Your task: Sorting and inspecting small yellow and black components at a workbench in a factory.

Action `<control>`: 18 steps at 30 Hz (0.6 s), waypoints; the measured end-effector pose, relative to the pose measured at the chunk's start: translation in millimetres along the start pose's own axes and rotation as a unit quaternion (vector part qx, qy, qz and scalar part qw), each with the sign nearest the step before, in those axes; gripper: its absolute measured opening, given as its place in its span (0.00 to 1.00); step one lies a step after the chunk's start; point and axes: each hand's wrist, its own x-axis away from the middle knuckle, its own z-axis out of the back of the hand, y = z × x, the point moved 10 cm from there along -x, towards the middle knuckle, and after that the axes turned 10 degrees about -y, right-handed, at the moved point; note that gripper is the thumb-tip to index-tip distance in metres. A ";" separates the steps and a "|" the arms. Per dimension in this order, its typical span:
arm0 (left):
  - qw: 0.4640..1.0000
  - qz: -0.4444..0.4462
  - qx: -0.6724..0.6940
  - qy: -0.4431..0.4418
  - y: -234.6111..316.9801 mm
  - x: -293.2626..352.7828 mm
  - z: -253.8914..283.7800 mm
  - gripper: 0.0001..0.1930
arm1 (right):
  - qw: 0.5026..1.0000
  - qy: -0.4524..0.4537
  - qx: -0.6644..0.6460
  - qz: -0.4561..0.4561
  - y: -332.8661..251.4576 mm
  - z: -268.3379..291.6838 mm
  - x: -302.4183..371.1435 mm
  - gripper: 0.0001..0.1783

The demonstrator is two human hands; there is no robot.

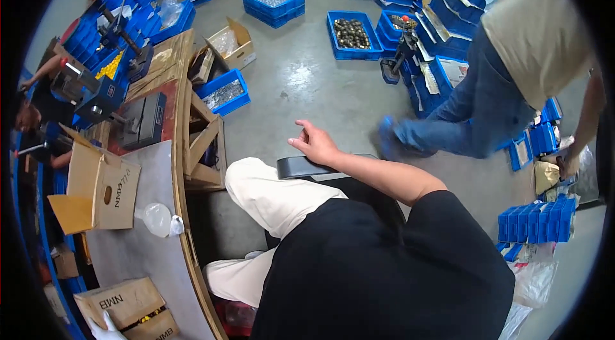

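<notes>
Resting, it seems, on the black armrest: my right hand, bare, fingers loosely parted, gripping nothing. White-gloved, apparently mine: left hand, lying against the taped carton, perhaps steadying it; closure I cannot tell. This carton is sitting on the grey worktable, lower left. Farther along, an open carton is standing flaps-out, presumably for access; beyond, a lever press is standing.

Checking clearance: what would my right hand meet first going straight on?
The right hand would probably meet the blue bin of grey parts, though depth is unclear and it might pass above.
</notes>
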 end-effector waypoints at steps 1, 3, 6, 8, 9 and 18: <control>1.000 -0.003 0.000 -0.001 -2.3 -2.0 -4.9 0.44 | 1.000 -0.010 -0.002 -0.005 -0.9 -1.6 0.9 0.39; 0.999 -0.020 0.019 0.032 4.3 -2.5 0.2 0.43 | 1.000 -0.021 -0.009 -0.015 -1.5 -1.3 3.3 0.39; 0.997 -0.037 0.049 0.047 15.0 -3.3 8.8 0.43 | 1.000 0.000 0.026 -0.001 -1.2 0.3 7.6 0.35; 0.994 -0.051 0.073 0.058 19.4 -1.7 15.7 0.43 | 1.000 -0.003 0.020 -0.006 -1.5 -1.3 6.1 0.37; 0.993 -0.059 0.084 0.062 18.8 -1.1 16.7 0.43 | 1.000 -0.008 0.015 -0.006 -2.9 -2.5 6.3 0.38; 0.984 0.074 0.055 -0.150 -4.8 -15.3 -38.4 0.36 | 1.000 0.000 -0.012 0.002 -4.1 -1.4 -1.2 0.34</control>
